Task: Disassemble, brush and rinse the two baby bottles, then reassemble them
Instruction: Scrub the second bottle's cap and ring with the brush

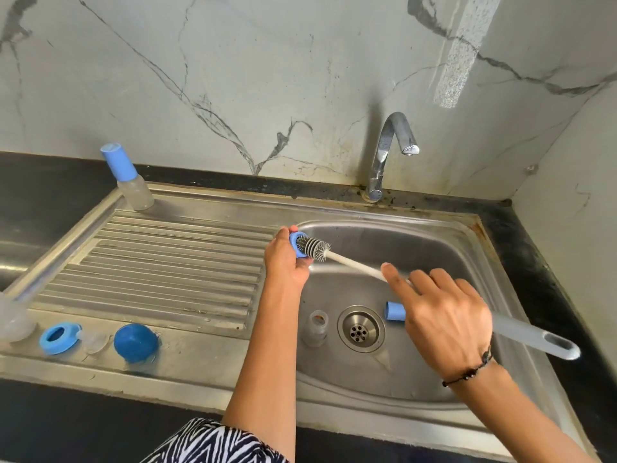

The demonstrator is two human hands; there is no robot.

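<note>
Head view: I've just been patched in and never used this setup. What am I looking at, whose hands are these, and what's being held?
There is no robot here: one wide-angle camera sits on a person's head, looking down at their two bare hands over a steel sink.

The left hand grips a small blue ring, a bottle part. The right hand holds a long bottle brush by its grey handle, index finger stretched along the shaft; the bristle head is pushed into the ring.

In the basin, a clear bottle body stands by the drain, and a blue cap shows just under the right hand. On the ribbed drainboard lie a blue collar, a clear teat and a blue dome lid. A second, capped bottle stands at the back. The tap shows no running water.
</note>
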